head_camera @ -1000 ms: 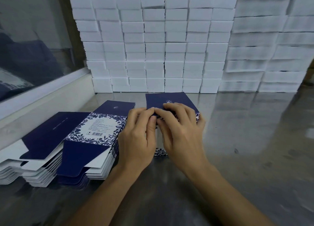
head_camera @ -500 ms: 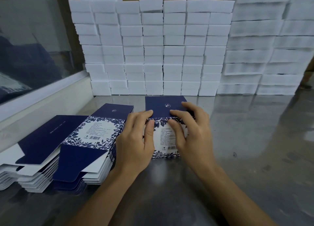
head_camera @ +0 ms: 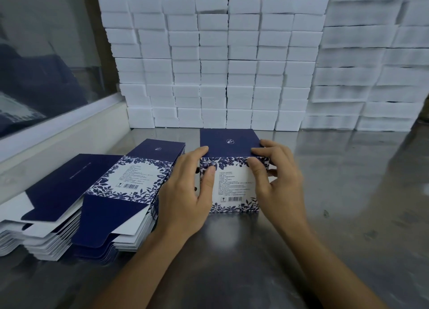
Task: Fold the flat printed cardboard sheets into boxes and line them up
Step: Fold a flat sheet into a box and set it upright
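Head view: two bare hands work on a steel table [head_camera: 348, 192], seen from above.
Box: a part-folded box [head_camera: 234, 183] with a blue floral print and a barcode panel lies between the two hands, its navy flap [head_camera: 228, 142] reaching away past the fingertips.
Left hand: the left hand [head_camera: 185, 192] grips the box's left edge, thumb pressed on the printed panel, fingers curled over the fold line.
Right hand: the right hand [head_camera: 278, 183] clasps the right edge, fingers bent over the flap's corner; what its lower fingers touch seems hidden.
Flat sheets: a stack of flat sheets [head_camera: 76, 206] lies just left of the left hand.
Foam blocks: white foam blocks [head_camera: 213, 65] are stacked well beyond the fingertips.
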Available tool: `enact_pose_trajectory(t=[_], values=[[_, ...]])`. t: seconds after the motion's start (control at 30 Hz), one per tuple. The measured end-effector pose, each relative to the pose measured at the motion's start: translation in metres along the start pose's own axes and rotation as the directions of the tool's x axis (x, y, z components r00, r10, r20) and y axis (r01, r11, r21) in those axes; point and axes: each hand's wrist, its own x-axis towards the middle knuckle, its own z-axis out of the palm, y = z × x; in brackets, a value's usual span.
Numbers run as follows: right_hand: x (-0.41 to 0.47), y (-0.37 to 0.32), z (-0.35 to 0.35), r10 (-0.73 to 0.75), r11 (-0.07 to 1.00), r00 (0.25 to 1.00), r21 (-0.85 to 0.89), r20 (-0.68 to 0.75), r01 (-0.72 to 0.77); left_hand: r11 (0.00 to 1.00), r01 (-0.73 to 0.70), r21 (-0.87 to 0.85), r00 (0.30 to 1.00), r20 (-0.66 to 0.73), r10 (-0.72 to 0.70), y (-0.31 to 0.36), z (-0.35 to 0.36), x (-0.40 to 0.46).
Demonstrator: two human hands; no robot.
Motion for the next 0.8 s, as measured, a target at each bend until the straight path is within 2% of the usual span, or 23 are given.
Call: enact_pose_trajectory(t=[0.1,0.2,0.37,0.43,0.5,0.6,0.8], values=[[0.002,-0.001,-0.001,0.049,0.993,0.999,0.111,-0.019,-0.047,0.999,0.042,-0.019,0.999,0.025,-0.041,0.001,0.001,-0.003],[0.003,0.001,-0.004,0.208,0.938,0.978,0.283,0.007,-0.201,0.995,0.069,-0.068,0.997,0.037,-0.066,-0.001,0.001,-0.002],[0.0,0.004,-0.004,0.354,0.818,0.913,0.406,0.203,-0.407,0.994,0.068,-0.082,0.995,0.081,-0.061,-0.006,0.003,-0.001],[-0.002,0.006,-0.002,0.373,0.763,0.877,0.437,0.303,-0.476,0.986,0.105,-0.13,0.99,0.108,-0.091,-0.005,0.003,-0.002],[-0.005,0.006,0.0,0.343,0.773,0.864,0.413,0.368,-0.482,0.977,0.126,-0.172,0.984,0.145,-0.101,-0.006,0.002,-0.002],[-0.01,0.005,0.003,0.305,0.837,0.892,0.352,0.333,-0.418,0.969,0.162,-0.187,0.975,0.181,-0.128,-0.006,0.003,-0.001],[-0.003,0.018,0.003,0.423,0.87,0.895,0.214,0.14,-0.445,0.943,0.232,-0.239,0.972,0.098,-0.215,-0.012,0.003,-0.001]])
